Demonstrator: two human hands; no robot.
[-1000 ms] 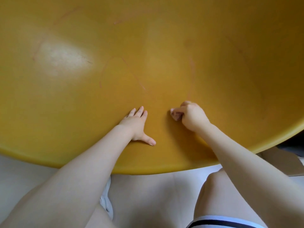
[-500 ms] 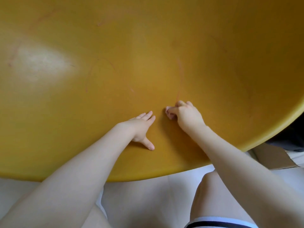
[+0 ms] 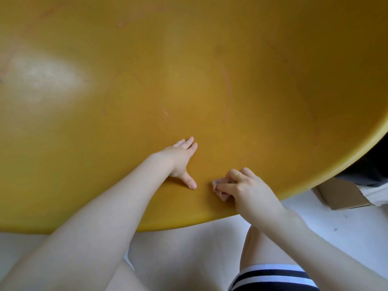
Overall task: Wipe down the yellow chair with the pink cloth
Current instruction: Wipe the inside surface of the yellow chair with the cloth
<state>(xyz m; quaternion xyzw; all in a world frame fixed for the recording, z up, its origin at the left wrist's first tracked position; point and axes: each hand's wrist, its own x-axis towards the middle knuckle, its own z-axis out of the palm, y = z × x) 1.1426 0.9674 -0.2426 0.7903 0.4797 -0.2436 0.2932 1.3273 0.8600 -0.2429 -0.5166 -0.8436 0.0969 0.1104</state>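
Note:
The yellow chair (image 3: 189,70) fills most of the view as a broad, curved plastic surface with faint reddish scuff lines. My left hand (image 3: 178,159) lies flat on it, fingers together and thumb spread toward me. To its right, close to the chair's near edge, my right hand (image 3: 249,189) is closed around the small bunched pink cloth (image 3: 219,186) and presses it against the surface. Only a corner of the cloth shows past my fingers. A ring sits on one right finger.
A brown cardboard box (image 3: 340,194) stands on the pale floor (image 3: 346,223) beyond the chair's right edge, with something dark (image 3: 369,169) behind it. My knees and striped shorts (image 3: 273,278) are below the chair's near rim.
My right hand has dragged the cloth down toward the chair's near edge, away from the curved scuff line. My left hand stays flat in about the same spot.

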